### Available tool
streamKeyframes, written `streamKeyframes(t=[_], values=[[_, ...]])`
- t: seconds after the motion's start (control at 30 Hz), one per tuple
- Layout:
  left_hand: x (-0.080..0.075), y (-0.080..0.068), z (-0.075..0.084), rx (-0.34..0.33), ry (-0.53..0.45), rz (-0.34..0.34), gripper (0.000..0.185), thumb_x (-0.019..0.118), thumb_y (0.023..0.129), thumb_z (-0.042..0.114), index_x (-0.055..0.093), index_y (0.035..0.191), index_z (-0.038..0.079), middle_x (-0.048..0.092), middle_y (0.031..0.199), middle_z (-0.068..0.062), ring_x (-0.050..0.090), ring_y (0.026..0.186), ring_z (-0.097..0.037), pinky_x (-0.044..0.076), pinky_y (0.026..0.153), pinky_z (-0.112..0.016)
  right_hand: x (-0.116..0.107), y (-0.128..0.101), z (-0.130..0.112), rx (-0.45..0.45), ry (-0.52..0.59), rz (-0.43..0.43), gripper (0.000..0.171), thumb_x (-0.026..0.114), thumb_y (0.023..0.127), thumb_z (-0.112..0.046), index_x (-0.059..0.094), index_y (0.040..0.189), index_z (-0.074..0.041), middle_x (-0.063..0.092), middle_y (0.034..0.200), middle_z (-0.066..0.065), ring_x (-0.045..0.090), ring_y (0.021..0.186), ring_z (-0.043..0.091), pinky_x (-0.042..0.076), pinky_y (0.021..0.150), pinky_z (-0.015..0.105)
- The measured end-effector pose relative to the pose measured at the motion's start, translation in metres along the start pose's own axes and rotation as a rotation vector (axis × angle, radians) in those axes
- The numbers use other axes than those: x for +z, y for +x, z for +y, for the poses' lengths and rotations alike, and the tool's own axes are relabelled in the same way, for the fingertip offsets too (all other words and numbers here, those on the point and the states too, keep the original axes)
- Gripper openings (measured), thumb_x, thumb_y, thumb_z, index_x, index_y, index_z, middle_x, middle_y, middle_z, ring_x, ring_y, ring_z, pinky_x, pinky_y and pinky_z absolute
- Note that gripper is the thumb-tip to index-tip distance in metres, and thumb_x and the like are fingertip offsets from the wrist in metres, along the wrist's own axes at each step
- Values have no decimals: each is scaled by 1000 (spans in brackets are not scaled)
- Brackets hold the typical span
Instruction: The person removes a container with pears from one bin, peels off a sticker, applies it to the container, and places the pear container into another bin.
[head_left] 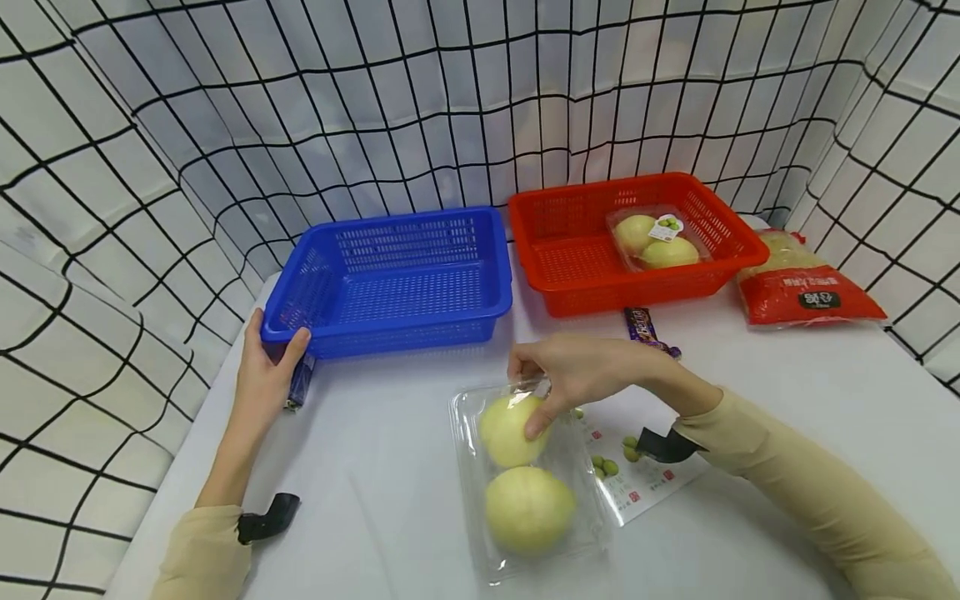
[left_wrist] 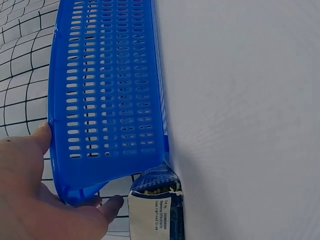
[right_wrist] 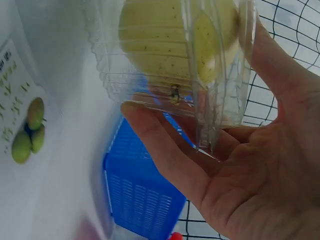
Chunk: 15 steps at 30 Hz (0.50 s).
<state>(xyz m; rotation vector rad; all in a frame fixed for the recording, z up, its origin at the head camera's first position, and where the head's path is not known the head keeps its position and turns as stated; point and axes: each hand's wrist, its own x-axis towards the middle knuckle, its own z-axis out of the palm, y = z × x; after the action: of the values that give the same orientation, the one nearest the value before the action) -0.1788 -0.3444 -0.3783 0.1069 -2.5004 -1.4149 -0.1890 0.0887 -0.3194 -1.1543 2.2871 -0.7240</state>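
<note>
Plain beige sleeves (head_left: 817,492); at each cuff (head_left: 216,521) a curved black fitting (head_left: 273,517), apparently a camera.

In the head view, the right grip (head_left: 566,375) covers part of the upper yellow fruit (head_left: 504,433). The printed sheet (head_left: 645,482), right of centre, is partly hidden by the clear package (head_left: 471,475) and a black wrist piece (head_left: 666,447). At left, the upper end of the blue packet (head_left: 299,386) disappears at the corner of the blue basket (head_left: 408,335). Lettering on the red bag (head_left: 806,293), at right, is too small to read. The lower edge cuts off both sleeves (head_left: 810,492). In the right wrist view, the lower-left pinkish patch (right_wrist: 89,231) is too blurred to identify.
</note>
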Motion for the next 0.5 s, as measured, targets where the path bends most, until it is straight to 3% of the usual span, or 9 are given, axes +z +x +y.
streamKeyframes(t=[0.27,0.4,0.5], values=[[-5,2,-1,9,21,15,92,53,106,42,-10,165,11,10,172,-21,23,157,-40,20,129,-55,13,17,10,-17,61,-49,54,81,85,-47,58,125,-19,71,129,-1,64,125,15,51,112,41],[-6,2,-1,10,35,8,92,53,106,43,-11,165,12,15,170,-23,29,154,-41,24,128,-54,18,24,17,-13,122,-50,52,79,89,-43,59,129,-17,71,127,-3,63,125,15,50,113,42],[-4,1,-2,9,44,10,93,52,105,44,-11,165,10,12,170,-25,23,156,-42,18,129,-57,22,26,21,-11,145,-57,52,79,89,-43,61,130,-16,71,125,-4,63,124,15,49,114,42]])
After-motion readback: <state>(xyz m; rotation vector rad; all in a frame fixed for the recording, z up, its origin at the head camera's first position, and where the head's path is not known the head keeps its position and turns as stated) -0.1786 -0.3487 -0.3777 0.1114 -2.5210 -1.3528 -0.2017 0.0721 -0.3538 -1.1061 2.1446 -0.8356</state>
